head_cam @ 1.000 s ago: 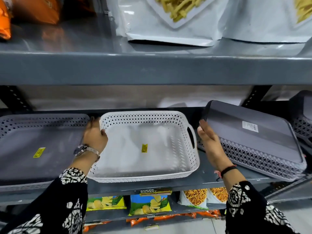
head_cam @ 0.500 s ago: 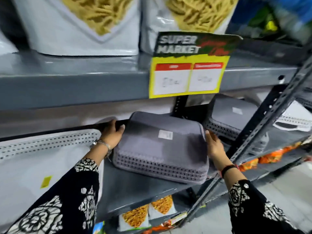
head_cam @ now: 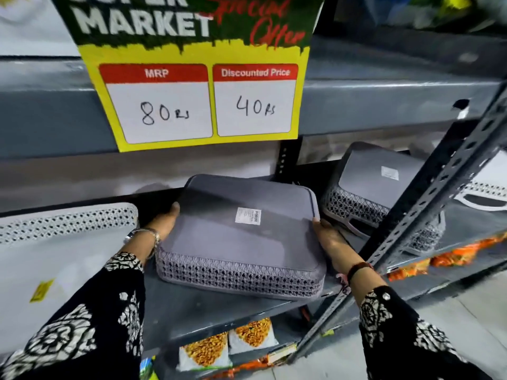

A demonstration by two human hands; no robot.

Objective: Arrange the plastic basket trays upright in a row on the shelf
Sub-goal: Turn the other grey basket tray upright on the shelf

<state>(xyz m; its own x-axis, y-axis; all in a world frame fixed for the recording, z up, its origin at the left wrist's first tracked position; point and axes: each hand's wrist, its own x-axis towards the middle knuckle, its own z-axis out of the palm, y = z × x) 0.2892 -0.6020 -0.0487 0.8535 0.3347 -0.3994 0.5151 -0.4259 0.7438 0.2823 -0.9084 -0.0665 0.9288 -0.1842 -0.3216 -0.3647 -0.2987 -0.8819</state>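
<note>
A grey plastic basket tray [head_cam: 241, 242] lies upside down on the grey shelf [head_cam: 208, 311], its flat base with a white barcode label facing up. My left hand [head_cam: 162, 223] grips its left edge and my right hand [head_cam: 327, 237] grips its right edge. To the left a white basket tray [head_cam: 63, 242] leans back with a yellow sticker on it. Behind and to the right a second grey basket tray [head_cam: 375, 187] also rests upside down and tilted, partly hidden by the shelf post.
A slanted dark metal shelf post [head_cam: 428, 215] crosses close to my right wrist. A yellow supermarket price sign [head_cam: 203, 100] hangs from the upper shelf edge just above the tray. Snack packets [head_cam: 227, 346] fill the shelf below. A white tray handle [head_cam: 482, 201] shows at the far right.
The view has moved right and much closer to the shelf. Both hands shifted from beside the white tray onto the two sides of the upturned grey tray.
</note>
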